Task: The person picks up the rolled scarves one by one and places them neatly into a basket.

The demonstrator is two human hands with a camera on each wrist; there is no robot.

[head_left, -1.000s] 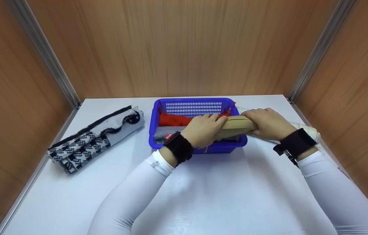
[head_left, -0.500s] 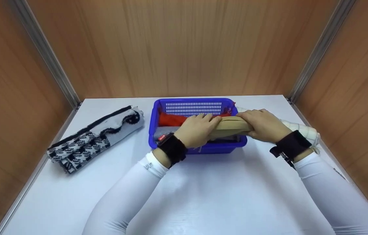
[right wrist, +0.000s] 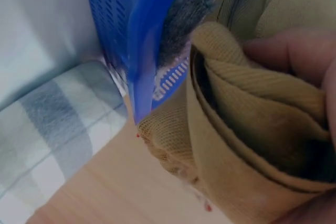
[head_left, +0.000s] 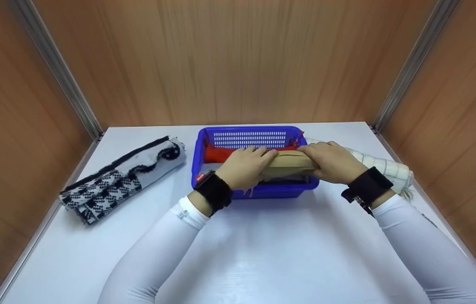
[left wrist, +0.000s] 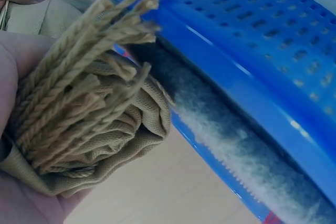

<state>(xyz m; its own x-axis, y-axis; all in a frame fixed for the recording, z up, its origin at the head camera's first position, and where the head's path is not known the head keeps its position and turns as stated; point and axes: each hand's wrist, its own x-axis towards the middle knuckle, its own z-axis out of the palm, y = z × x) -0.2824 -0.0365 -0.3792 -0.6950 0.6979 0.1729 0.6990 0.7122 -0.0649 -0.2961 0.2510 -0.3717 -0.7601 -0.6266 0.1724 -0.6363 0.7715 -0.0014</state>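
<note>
Gripping opposite ends of the rolled tan cloth (head_left: pixel 290 162), the left hand (head_left: pixel 244 168) and the right hand (head_left: pixel 331 162) hold it over the near side of the blue basket (head_left: pixel 250 128), fingers curled around the roll. Inside the basket, a red cloth (head_left: pixel 221 154) lies behind a grey fluffy cloth (left wrist: pixel 236 148). On the white table (head_left: pixel 238 261), a black-and-white cloth (head_left: pixel 123 177) rests left of the basket, a checked cloth (head_left: pixel 383 169) right.

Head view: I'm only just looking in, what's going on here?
A person's left hand and right hand grip a rolled tan cloth at the near side of the blue basket. The basket already holds red cloth and fuzzy grey cloth. Outside it, a black-and-white roll lies to the left, a checked roll to the right.
</note>
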